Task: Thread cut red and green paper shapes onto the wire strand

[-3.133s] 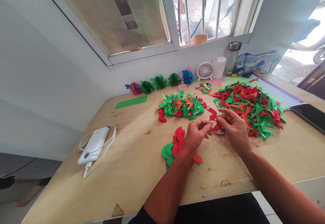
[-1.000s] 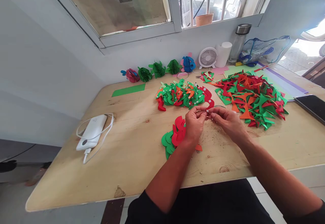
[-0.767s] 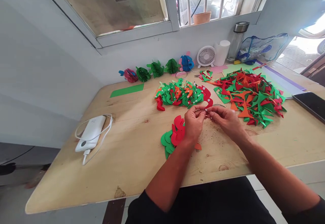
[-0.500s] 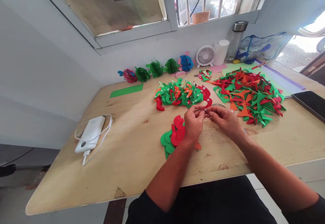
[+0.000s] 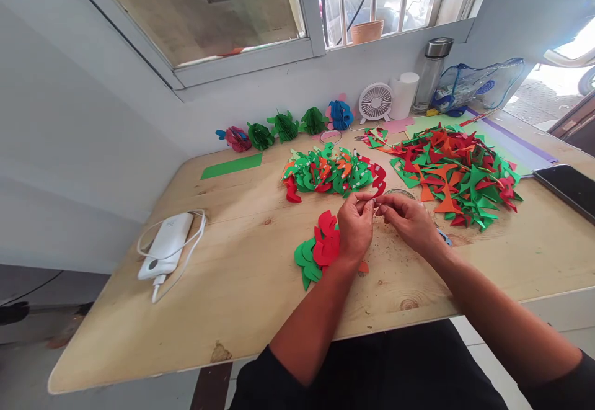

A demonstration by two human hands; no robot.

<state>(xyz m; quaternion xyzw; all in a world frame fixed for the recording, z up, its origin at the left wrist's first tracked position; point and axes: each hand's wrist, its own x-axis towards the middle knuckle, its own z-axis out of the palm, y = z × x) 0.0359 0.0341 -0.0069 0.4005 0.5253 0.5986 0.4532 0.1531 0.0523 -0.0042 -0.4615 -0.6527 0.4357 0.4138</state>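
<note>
My left hand (image 5: 357,227) and my right hand (image 5: 409,219) meet at the fingertips above the table, both closed in a pinch. Whatever sits between them is too small and too covered to name. Just past the fingertips lies a curved red paper piece (image 5: 380,177) with small white patches. It belongs to a heap of scalloped green, red and orange paper pieces (image 5: 325,171), many with white patches. Beside my left wrist are plain red paper cut-outs (image 5: 326,245), with green paper cut-outs (image 5: 305,261) next to them, partly behind my forearm.
A large heap of paper scraps (image 5: 458,177) lies right, near a phone (image 5: 567,190). A small blue tool (image 5: 444,236) shows by my right wrist. Folded paper figures (image 5: 285,126), a fan (image 5: 376,102) and a glass bottle (image 5: 430,78) line the wall. A power bank (image 5: 167,245) lies left.
Both hands stay pinched together, with only a slight shift of the fingers. My right hand has moved a little left, and more of the small blue tool shows beside its wrist.
</note>
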